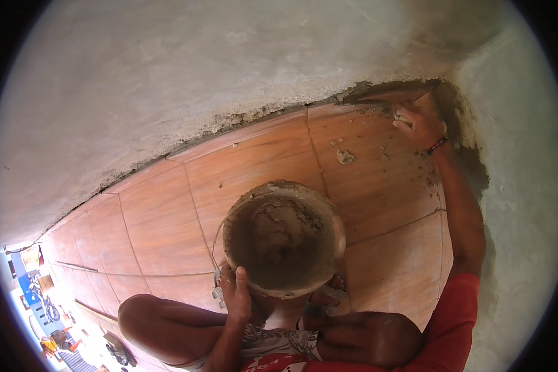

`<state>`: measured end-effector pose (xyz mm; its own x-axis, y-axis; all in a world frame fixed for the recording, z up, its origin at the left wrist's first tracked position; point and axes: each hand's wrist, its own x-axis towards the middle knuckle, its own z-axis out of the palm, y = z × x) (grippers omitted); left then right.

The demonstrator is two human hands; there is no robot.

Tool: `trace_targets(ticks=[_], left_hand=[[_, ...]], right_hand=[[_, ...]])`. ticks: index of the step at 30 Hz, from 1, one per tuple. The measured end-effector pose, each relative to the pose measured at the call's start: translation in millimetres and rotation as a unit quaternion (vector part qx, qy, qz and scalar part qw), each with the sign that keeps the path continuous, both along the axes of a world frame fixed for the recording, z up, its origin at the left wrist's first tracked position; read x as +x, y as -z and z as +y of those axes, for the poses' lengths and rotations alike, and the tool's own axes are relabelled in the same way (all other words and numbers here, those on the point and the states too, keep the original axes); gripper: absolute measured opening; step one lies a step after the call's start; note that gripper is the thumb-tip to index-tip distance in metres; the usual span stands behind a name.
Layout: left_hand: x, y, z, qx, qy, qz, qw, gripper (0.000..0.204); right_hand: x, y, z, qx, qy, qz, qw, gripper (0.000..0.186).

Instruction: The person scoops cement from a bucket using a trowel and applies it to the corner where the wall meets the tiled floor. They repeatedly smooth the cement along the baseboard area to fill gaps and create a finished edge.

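A round bucket [337,248], its rim caked with grey, stands between my bent knees and holds wet mortar [279,229]. My left hand [235,294] grips the bucket's near left side, thumb up by the rim. At the far right, my right hand [420,127] is closed round what looks like the handle of a trowel [373,101]. Its thin dark blade points left along the foot of the wall, by the fresh mortar in the corner. The fingers partly hide the handle.
Reddish-brown tiles [254,161] cover the floor, with mortar crumbs [345,156] scattered near the corner. A grey plastered wall [167,80] runs across the far side; another wall [527,186] rises close to my right arm. A bright opening with a bicycle [51,308] lies at the lower left.
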<state>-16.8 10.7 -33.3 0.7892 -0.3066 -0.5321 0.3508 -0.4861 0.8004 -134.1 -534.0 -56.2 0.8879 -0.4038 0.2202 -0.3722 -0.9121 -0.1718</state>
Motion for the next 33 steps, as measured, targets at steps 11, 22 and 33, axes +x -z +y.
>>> trace_targets(ticks=[11, 22, 33], left_hand=[[3.7, 3.6, -0.7, -0.002, 0.029, -0.032, 0.999, 0.047], [-1.2, 5.6, 3.0, -0.049, -0.009, 0.047, 0.998, 0.046], [-3.2, -14.2, -15.7, -0.051, -0.008, 0.071, 0.996, 0.043]], right_hand=[[34.3, -81.5, -15.0, 0.035, 0.062, 0.132, 0.989, 0.027], [-33.9, -108.6, -7.2, 0.061, 0.056, 0.077, 0.994, 0.024], [-5.2, -49.1, -29.8, 0.059, 0.11, 0.137, 0.983, 0.024]])
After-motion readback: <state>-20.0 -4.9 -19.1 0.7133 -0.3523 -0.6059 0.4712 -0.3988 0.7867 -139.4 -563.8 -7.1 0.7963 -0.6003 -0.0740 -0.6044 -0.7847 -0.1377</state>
